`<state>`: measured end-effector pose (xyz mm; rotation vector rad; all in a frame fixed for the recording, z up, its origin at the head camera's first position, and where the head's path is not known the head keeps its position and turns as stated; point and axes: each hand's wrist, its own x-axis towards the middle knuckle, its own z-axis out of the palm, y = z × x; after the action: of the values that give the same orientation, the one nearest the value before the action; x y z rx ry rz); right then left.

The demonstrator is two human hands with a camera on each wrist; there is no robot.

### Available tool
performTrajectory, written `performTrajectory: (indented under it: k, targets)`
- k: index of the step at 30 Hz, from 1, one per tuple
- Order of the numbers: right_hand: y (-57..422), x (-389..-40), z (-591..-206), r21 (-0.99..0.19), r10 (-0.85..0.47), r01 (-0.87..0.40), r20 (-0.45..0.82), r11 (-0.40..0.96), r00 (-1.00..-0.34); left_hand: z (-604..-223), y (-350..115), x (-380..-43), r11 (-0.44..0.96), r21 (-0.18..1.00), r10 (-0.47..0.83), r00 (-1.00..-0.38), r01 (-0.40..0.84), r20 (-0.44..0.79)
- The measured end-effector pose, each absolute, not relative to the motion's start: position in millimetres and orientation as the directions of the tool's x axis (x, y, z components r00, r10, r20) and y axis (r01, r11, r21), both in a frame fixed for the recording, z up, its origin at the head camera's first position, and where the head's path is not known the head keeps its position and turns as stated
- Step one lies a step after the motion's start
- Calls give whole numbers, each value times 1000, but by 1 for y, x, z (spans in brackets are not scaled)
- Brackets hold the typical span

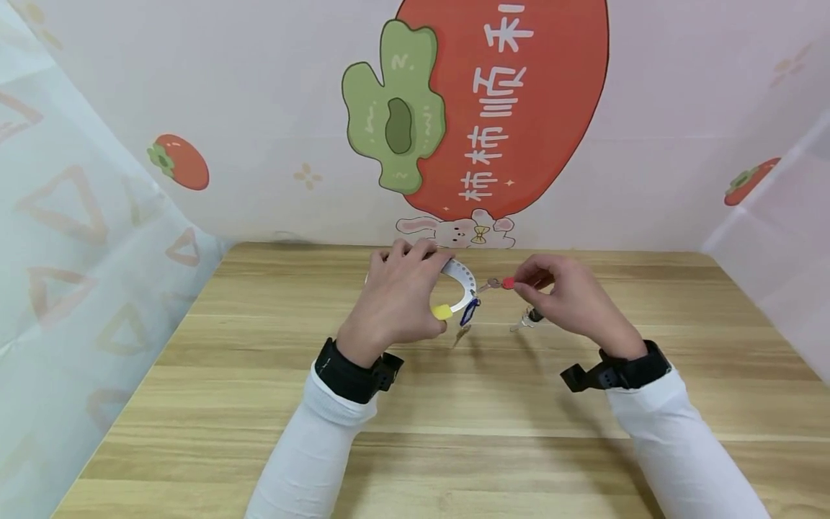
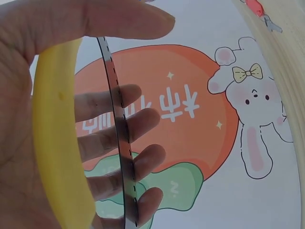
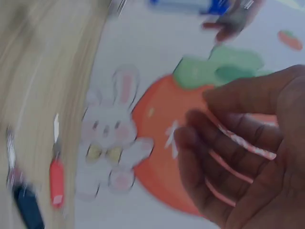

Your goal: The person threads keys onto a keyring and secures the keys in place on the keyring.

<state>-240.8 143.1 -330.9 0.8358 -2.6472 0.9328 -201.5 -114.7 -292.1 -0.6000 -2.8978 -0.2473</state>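
Observation:
My left hand [image 1: 402, 299] grips a large key ring [image 1: 464, 277], a pale metal band with a row of holes and a yellow handle [image 2: 59, 133]. The handle lies along the palm, and the fingers reach past the band. From the band's right end hangs a blue key tag [image 1: 470, 311] with a key [image 1: 461, 334]. My right hand [image 1: 573, 299] is at a key with a red tag [image 3: 56, 183]; its fingers [image 3: 190, 164] bend loosely with nothing visible between them. A key with a black tag [image 3: 28, 205] shows below that hand.
The wood-grain table [image 1: 421, 461] reaches back to a wall sheet [image 1: 279, 180] printed with fruit and a rabbit. Another printed sheet [image 1: 97, 216] stands along the left side. Black camera straps [image 1: 350, 371] circle both wrists.

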Motion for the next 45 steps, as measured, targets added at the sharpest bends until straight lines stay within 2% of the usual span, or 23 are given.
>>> performTrajectory:
  k: [5,17,26,34,45]
  targets:
    - [156,-253,-340,-453,-374,-480,307,751,-875,-292,-115,-202,904,148,368,-907,400,205]
    - [173,-270,-361,-435,-339,-411,238,801,-910,-292,-113,-201,900,169,361,-905,401,224]
    - [186,-279,-372,-460,-233,-272,140,845,-962,-292,-114,-201,897,168,364,-899,409,244]
    - [195,-282,-378,-465,-172,-195,92,864,-981,-292,-113,-201,896,170,365,-898,411,246]
    - [199,-284,-382,-466,-158,-174,73,868,-985,-292,-112,-201,901,146,369,-898,409,240]
